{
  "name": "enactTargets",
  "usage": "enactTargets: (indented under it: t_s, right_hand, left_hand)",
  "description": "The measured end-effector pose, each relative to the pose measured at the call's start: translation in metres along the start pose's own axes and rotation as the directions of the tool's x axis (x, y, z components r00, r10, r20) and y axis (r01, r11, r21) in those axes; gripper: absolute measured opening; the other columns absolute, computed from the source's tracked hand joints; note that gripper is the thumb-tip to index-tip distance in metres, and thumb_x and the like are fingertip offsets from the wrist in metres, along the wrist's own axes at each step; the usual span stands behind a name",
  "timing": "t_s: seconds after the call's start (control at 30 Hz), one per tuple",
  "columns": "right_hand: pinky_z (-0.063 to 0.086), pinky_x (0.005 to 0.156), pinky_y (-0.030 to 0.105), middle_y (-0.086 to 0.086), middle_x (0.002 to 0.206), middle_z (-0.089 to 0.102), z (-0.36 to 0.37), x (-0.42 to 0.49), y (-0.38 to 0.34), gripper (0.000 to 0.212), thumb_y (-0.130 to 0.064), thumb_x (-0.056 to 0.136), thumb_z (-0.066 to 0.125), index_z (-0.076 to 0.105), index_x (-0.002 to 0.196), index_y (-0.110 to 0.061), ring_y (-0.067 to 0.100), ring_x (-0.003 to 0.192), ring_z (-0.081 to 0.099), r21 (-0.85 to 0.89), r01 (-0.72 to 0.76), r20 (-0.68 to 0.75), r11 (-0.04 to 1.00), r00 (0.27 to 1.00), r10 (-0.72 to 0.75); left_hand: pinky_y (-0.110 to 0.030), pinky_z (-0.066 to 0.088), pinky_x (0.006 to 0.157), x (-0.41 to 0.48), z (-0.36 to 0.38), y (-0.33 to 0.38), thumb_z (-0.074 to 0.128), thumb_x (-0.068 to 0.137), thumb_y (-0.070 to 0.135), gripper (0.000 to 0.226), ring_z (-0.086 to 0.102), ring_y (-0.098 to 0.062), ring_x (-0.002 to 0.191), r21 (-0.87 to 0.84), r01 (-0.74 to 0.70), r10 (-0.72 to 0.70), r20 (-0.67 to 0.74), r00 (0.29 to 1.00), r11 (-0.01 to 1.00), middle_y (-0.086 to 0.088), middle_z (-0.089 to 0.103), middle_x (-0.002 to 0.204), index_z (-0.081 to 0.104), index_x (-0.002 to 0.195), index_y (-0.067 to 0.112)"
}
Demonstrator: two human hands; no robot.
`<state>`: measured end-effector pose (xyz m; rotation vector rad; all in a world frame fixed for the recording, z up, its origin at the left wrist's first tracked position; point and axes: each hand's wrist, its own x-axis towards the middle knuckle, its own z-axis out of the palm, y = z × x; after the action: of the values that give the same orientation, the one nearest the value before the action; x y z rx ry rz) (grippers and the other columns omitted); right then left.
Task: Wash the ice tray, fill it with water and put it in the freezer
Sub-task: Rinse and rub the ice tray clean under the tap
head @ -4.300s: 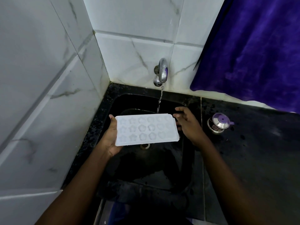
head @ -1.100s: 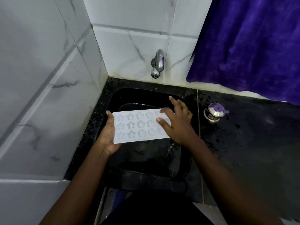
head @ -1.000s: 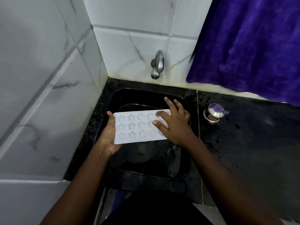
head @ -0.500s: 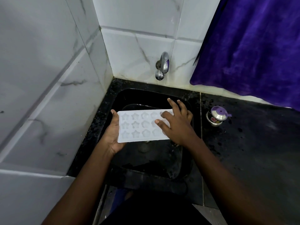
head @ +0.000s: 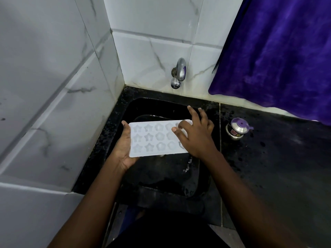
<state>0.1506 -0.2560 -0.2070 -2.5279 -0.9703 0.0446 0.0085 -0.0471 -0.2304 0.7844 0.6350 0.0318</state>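
A white ice tray (head: 154,140) with star and flower moulds is held level over the black sink (head: 161,172). My left hand (head: 123,149) grips its left end, thumb on the top edge and palm beneath. My right hand (head: 195,136) lies on the tray's right end with its fingers spread over the moulds, covering that end. A thin trickle of water falls from the tray's right corner into the basin. The chrome tap (head: 179,72) on the wall above the sink has no water running.
A small steel pot with a purple lid (head: 237,128) stands on the wet black counter (head: 277,158) right of the sink. A purple cloth (head: 279,51) hangs over the counter's back. White marble tiles (head: 53,86) close in the left and back.
The tap ran onto the tray 4.3 s ago; now it is off. My right hand moved from the tray's edge onto its top and stays there. The tray barely moved.
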Motion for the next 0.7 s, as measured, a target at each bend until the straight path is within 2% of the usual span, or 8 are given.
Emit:
enactTargets:
  t_s: [0.1,0.23,0.3,0.37,0.47,0.63,0.7]
  right_hand:
    - [0.005,0.12,0.056,-0.001,0.175,0.015,0.001,-0.002,-0.004,0.054,-0.073,0.099,0.033,0.07,0.108,-0.034,0.024,0.16,-0.004,0.036,0.028,0.009,0.999,1.0,-0.028]
    - [0.005,0.119,0.055,-0.002,0.176,0.014,0.0,-0.003,-0.007,0.055,-0.075,0.097,0.034,0.069,0.116,-0.037,0.024,0.16,-0.004,0.063,0.014,0.009,0.998,1.0,-0.014]
    - [0.006,0.119,0.056,-0.003,0.176,0.014,-0.001,-0.004,-0.007,0.057,-0.075,0.097,0.033,0.071,0.118,-0.039,0.025,0.16,-0.004,0.035,0.014,0.018,0.999,1.0,-0.015]
    - [0.007,0.119,0.056,-0.003,0.176,0.013,-0.003,-0.004,-0.006,0.055,-0.073,0.099,0.032,0.072,0.118,-0.04,0.026,0.16,-0.004,-0.009,0.015,0.016,1.0,1.0,-0.015]
    - [0.01,0.12,0.059,-0.001,0.176,0.009,-0.005,-0.005,-0.007,0.05,-0.069,0.102,0.033,0.07,0.116,-0.037,0.028,0.161,-0.003,-0.028,-0.001,-0.007,1.0,1.0,0.0]
    - [0.011,0.119,0.062,0.001,0.177,0.007,-0.003,-0.006,-0.013,0.048,-0.066,0.103,0.036,0.069,0.103,-0.032,0.027,0.161,-0.003,0.016,0.012,-0.01,1.0,1.0,-0.012]
    - [0.01,0.119,0.061,0.0,0.177,0.009,-0.004,-0.006,-0.014,0.042,-0.064,0.104,0.042,0.068,0.105,-0.03,0.026,0.161,-0.003,0.057,0.023,-0.019,0.998,1.0,-0.022]
  left_hand:
    - [-0.05,0.065,0.088,-0.001,-0.001,0.001,0.021,0.095,0.086,0.098,0.067,-0.036,0.13,0.006,-0.001,0.001,-0.002,1.0,1.0,-0.017,0.067,0.145,0.058,0.15,0.014]
    - [-0.053,0.062,0.093,-0.002,-0.003,0.002,0.019,0.096,0.086,0.098,0.068,-0.036,0.129,0.006,-0.008,0.008,-0.025,1.0,1.0,-0.017,0.068,0.143,0.058,0.15,0.014]
    - [-0.055,0.057,0.099,-0.002,-0.005,0.002,0.017,0.097,0.085,0.098,0.066,-0.037,0.131,0.001,-0.009,0.009,-0.029,1.0,1.0,-0.017,0.067,0.145,0.057,0.151,0.014]
    - [-0.055,0.059,0.097,-0.004,-0.005,0.003,0.017,0.097,0.084,0.098,0.066,-0.037,0.131,0.009,-0.011,0.012,-0.029,1.0,1.0,-0.017,0.067,0.145,0.056,0.152,0.014]
    - [-0.053,0.063,0.092,-0.005,-0.003,0.003,0.017,0.098,0.084,0.097,0.067,-0.036,0.13,0.006,-0.009,0.009,-0.018,1.0,1.0,-0.017,0.067,0.144,0.056,0.152,0.013]
    - [-0.054,0.061,0.096,-0.008,0.003,0.004,0.016,0.098,0.083,0.097,0.066,-0.036,0.131,0.014,-0.019,0.019,-0.01,1.0,1.0,-0.017,0.067,0.145,0.056,0.152,0.013]
    - [-0.054,0.061,0.096,-0.009,0.005,0.005,0.017,0.098,0.084,0.098,0.066,-0.037,0.132,0.004,-0.021,0.021,-0.004,1.0,1.0,-0.018,0.066,0.145,0.056,0.152,0.012]
